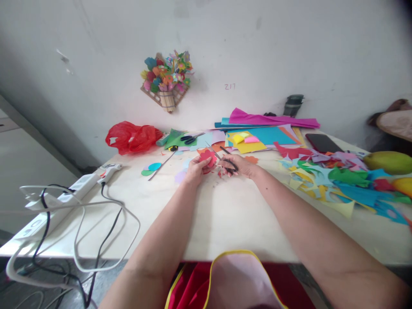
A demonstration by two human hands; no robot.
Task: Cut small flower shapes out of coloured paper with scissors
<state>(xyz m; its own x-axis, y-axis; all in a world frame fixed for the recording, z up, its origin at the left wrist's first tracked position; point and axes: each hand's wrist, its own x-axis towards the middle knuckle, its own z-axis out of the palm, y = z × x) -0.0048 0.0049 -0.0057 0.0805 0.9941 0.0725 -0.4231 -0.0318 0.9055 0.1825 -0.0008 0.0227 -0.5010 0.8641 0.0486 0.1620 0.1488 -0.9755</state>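
Note:
Between the fingers of my left hand [195, 170] is a red paper flower [208, 159] with rounded petals. My right hand [240, 166] is closed around the dark handles of a pair of scissors [230, 165]. The blades point up and left, close beside the flower's right edge; whether they touch the paper I cannot tell. Small red clippings [220, 174] lie on the table just below the hands. An orange paper piece [251, 159] rests to the right of my right hand, and a pale lilac paper circle [180, 176] lies left of my left hand.
Paper scraps [322, 176] cover the right side, near a phone [323, 143] and a green-yellow fruit [388, 162]. Coloured sheets [277, 135] and a second pair of scissors [188, 139] lie at the back. Left are a red plastic bag [131, 136] and power strips [58, 208] with tangled cables.

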